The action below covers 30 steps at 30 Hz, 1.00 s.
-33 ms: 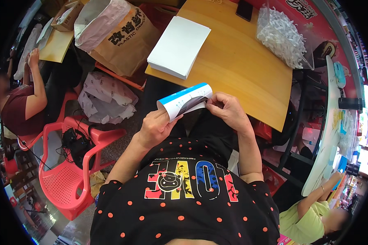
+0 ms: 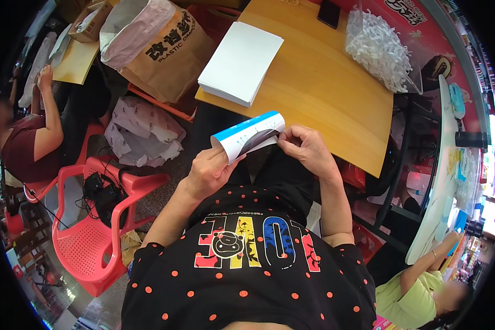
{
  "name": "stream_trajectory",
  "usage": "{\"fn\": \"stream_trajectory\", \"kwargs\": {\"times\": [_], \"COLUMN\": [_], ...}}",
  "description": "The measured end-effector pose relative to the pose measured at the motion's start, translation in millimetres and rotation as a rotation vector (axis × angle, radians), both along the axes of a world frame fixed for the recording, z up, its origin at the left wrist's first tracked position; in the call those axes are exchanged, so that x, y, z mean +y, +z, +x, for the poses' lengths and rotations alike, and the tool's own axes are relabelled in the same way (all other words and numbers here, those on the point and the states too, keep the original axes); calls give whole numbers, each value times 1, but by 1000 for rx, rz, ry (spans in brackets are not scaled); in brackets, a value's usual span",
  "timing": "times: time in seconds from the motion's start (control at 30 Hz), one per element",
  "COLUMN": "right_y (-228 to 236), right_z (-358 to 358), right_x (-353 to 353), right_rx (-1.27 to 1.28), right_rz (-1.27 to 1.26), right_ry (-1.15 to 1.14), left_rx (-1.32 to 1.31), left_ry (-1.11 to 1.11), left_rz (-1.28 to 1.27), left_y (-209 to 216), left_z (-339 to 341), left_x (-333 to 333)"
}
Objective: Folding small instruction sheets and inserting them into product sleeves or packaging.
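Observation:
Over my lap I hold a curled printed paper sheet [image 2: 257, 131], blue along its top edge and white with a dark picture below. My left hand [image 2: 210, 169] is closed around its left end, the thumb pressed on the front. At the right end, my right hand [image 2: 305, 147] pinches the edge between thumb and fingers. The sheet bends over so that its underside is mostly hidden. Just beyond it, a neat stack of white paper [image 2: 241, 60] lies on the near left corner of the wooden table [image 2: 319, 88].
A clear bag of white strips [image 2: 379, 52] and a black phone [image 2: 329, 13] lie on the table. Left of it stand a large paper sack [image 2: 159, 52], a crumpled plastic bag [image 2: 143, 132] and a red chair [image 2: 88, 247] with black cables. People sit at far left and lower right.

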State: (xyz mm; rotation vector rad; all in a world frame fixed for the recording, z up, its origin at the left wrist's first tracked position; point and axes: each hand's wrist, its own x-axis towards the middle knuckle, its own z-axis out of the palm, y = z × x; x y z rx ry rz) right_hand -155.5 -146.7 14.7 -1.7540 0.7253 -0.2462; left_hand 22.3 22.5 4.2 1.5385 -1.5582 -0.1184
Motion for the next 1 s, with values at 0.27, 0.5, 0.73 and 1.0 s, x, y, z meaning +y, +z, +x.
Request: {"fn": "stream_trajectory", "kwargs": {"times": [0.27,0.5,0.73,1.0], "right_y": [0,-3,-2,2], "right_z": [-3,-1,2,3], "right_x": [-6,-3,2,12], "right_rx": [-109,-69,36,-108], "right_rz": [24,69,-3,-277], "right_ry": [-96,-22,1,-125], "left_rx": [19,53,23,54], "left_ry": [10,14,18,62], "left_rz": [-6,-6,-45,-53], "left_y": [-1,-3,-6,-7], "left_z": [1,1,3,3], "left_x": [-1,-3,-4,-5]}}
